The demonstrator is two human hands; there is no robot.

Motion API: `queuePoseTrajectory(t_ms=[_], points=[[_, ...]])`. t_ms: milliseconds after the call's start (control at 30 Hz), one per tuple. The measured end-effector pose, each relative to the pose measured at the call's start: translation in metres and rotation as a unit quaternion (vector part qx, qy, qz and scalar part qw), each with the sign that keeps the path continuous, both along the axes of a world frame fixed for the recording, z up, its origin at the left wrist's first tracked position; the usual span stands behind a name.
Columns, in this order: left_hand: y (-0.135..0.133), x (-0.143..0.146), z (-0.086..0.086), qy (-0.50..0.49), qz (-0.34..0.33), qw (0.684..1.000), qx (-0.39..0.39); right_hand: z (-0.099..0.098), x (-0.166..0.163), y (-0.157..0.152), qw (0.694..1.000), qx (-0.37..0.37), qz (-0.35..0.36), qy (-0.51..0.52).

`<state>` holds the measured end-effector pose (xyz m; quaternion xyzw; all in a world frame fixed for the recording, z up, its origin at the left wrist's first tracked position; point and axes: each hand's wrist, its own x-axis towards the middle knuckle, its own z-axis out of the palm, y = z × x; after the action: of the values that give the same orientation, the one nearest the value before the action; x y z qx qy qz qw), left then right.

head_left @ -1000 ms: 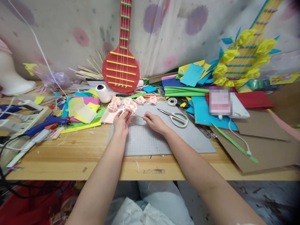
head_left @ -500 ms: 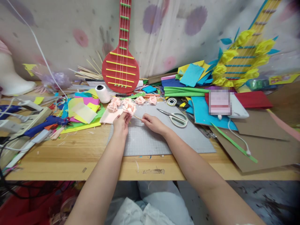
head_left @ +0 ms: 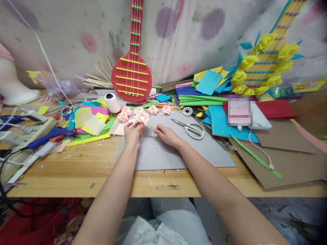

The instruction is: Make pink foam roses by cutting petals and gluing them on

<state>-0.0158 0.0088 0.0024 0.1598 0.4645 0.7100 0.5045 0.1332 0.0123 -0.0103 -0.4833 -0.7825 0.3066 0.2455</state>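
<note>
The left hand (head_left: 131,136) pinches a ruffled pale-pink paper flower (head_left: 141,116) underneath; the right hand (head_left: 167,135) closes around its thin tan stick (head_left: 150,128), well back from the bench's (head_left: 76,173) front edge. A light left pinch should spare the petals.

On my feed I see pale pink flowers (head_left: 141,116), a grey gridded mat (head_left: 159,154), a blue glue gun (head_left: 58,132) toward the left edge of the tan surface (head_left: 68,172) and, at its back edge, a red lute (head_left: 131,77) barred in yellow and green.
</note>
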Motion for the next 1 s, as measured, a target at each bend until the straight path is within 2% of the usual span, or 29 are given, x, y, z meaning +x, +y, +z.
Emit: queuePoseTrajectory(t_ms=[300, 600, 867, 1000], points=[[0.001, -0.002, -0.004, 0.020, 0.013, 1.000, 0.000, 0.000, 0.000, -0.001, 1.000, 0.005, 0.003, -0.005], [0.003, -0.004, -0.004, 0.016, 0.023, 0.999, -0.037, -0.001, 0.000, 0.000, 1.000, 0.008, 0.005, -0.022], [0.001, -0.004, 0.001, -0.002, -0.011, 1.000, -0.011, -0.002, 0.002, 0.001, 1.000, 0.011, -0.022, 0.001], [0.000, -0.007, 0.006, -0.039, -0.060, 0.997, -0.018, -0.004, 0.005, 0.002, 1.000, 0.016, -0.023, 0.005]])
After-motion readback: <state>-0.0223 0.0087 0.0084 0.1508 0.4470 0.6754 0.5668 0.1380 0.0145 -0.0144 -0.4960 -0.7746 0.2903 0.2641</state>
